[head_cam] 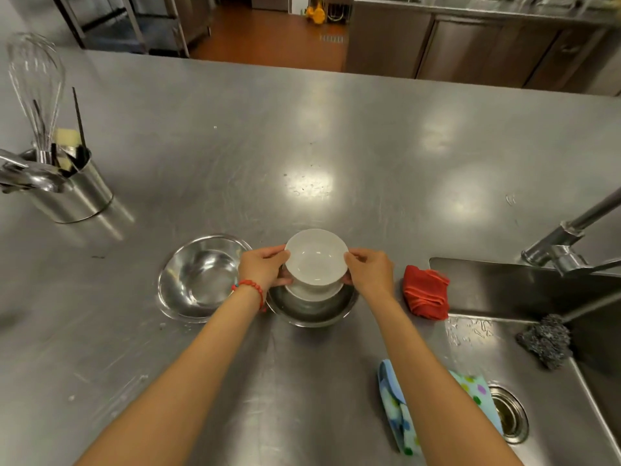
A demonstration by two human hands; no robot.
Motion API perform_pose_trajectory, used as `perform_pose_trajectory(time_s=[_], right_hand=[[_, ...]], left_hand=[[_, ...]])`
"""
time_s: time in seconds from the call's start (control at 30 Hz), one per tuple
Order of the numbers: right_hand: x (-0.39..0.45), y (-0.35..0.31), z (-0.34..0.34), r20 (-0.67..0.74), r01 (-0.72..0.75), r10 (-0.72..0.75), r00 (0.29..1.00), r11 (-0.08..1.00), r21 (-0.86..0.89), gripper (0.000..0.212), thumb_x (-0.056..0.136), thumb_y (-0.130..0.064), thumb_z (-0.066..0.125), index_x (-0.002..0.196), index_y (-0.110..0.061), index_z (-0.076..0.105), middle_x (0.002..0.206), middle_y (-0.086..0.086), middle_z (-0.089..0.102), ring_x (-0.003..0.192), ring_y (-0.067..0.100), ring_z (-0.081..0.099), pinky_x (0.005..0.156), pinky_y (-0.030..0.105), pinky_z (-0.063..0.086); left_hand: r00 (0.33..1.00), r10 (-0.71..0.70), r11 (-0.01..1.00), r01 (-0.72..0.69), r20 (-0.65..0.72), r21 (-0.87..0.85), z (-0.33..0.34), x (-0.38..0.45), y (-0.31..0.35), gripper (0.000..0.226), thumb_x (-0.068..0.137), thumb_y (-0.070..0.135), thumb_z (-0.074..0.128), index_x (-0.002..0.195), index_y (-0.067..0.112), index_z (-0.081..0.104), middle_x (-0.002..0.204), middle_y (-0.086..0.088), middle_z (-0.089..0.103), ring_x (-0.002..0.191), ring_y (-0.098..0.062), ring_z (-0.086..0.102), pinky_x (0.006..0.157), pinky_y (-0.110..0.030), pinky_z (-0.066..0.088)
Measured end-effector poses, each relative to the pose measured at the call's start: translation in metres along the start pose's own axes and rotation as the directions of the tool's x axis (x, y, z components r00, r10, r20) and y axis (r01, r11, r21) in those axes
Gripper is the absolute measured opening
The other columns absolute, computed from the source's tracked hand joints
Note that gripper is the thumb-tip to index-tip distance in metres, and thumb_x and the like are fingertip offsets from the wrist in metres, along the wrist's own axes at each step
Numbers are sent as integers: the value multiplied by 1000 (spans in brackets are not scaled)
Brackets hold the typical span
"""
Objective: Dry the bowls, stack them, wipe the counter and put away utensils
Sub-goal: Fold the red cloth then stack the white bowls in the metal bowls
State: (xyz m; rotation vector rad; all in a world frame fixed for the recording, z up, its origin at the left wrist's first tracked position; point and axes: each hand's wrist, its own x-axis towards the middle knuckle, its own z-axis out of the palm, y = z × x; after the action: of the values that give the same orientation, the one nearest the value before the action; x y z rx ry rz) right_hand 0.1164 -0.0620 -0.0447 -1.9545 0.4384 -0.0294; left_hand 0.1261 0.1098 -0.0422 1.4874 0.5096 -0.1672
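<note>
My left hand (262,267) and my right hand (369,271) hold a white bowl (316,257) by its rim, one on each side. The bowl hangs just above a second white bowl (314,292), which sits inside a steel bowl (312,311) on the steel counter (302,146). To the left stands another steel bowl (200,277), upright, with wet glints inside. A folded red cloth (426,292) lies on the counter to the right of my right hand. A light blue dotted cloth (401,410) lies near the front, partly under my right forearm.
A steel utensil holder (79,193) with a whisk (35,82), chopsticks and other utensils stands at the left. At the right are a sink (554,381) with a drain (509,415), a steel scourer (544,341) and a faucet (568,243). Water drops dot the counter near the sink edge.
</note>
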Motion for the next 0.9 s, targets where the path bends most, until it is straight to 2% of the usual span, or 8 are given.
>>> perform_pose_trajectory(time_s=[0.2, 0.3, 0.37, 0.47, 0.6, 0.73, 0.83, 0.9], right_hand=[[2, 3, 0, 20, 11, -9, 1000, 996, -88, 20, 84, -10, 53, 76, 1, 68, 76, 22, 69, 75, 36, 67, 73, 52, 56], [2, 5, 0, 34, 21, -17, 999, 994, -105, 19, 83, -8, 53, 81, 5, 67, 85, 29, 66, 84, 43, 63, 74, 57, 53], [1, 6, 1, 32, 21, -18, 999, 994, -106, 19, 83, -7, 53, 81, 4, 68, 86, 29, 66, 84, 43, 63, 73, 57, 53], [1, 7, 2, 28, 10, -6, 1000, 992, -123, 18, 84, -8, 54, 80, -3, 70, 82, 21, 69, 80, 36, 66, 73, 52, 56], [-2, 8, 4, 46, 2, 3, 999, 994, -112, 17, 86, -12, 57, 93, -12, 73, 76, 2, 66, 74, 23, 67, 76, 42, 59], [-7, 10, 0, 28, 30, -28, 999, 994, -105, 18, 87, -20, 60, 99, -12, 70, 76, -1, 65, 63, 15, 63, 72, 35, 57], [-11, 18, -11, -70, 73, -81, 994, 991, -108, 21, 86, -20, 59, 95, -3, 69, 74, 10, 68, 65, 25, 64, 71, 43, 54], [-12, 28, -19, -105, 84, -98, 990, 988, -131, 26, 86, -18, 59, 101, 3, 65, 88, 21, 69, 77, 34, 64, 76, 47, 53]], left_hand=[[997, 67, 992, -64, -30, 109, 0, 10, -6, 26, 83, 4, 63, 108, 1, 65, 81, -8, 66, 65, -21, 62, 53, -29, 59], [995, 88, 983, -81, -41, 163, -2, 11, -11, 25, 81, 5, 65, 105, 3, 67, 92, -11, 68, 71, -22, 64, 65, -36, 60], [992, 118, 979, -109, -45, 175, -3, 10, -14, 24, 80, 4, 66, 105, 3, 67, 92, -9, 67, 71, -18, 64, 64, -34, 60], [987, 148, 973, -135, -55, 188, -4, 8, -15, 23, 80, 3, 65, 103, 2, 68, 86, -7, 67, 67, -12, 63, 55, -25, 59], [986, 149, 967, -128, -80, 220, -10, 9, -19, 21, 82, 0, 62, 102, 0, 68, 91, -13, 68, 73, -20, 64, 56, -21, 58], [978, 184, 966, -160, -101, 204, -16, 6, -24, 22, 81, 3, 64, 103, 1, 67, 90, -11, 66, 70, -14, 62, 54, -18, 57], [962, 208, 960, -166, -175, 228, -26, 0, -29, 23, 81, 6, 64, 104, 4, 68, 89, -11, 67, 66, -13, 61, 63, -31, 60], [952, 229, 953, -176, -205, 247, -33, -6, -36, 22, 81, 8, 65, 103, 5, 68, 88, -11, 68, 66, -11, 62, 59, -26, 59]])
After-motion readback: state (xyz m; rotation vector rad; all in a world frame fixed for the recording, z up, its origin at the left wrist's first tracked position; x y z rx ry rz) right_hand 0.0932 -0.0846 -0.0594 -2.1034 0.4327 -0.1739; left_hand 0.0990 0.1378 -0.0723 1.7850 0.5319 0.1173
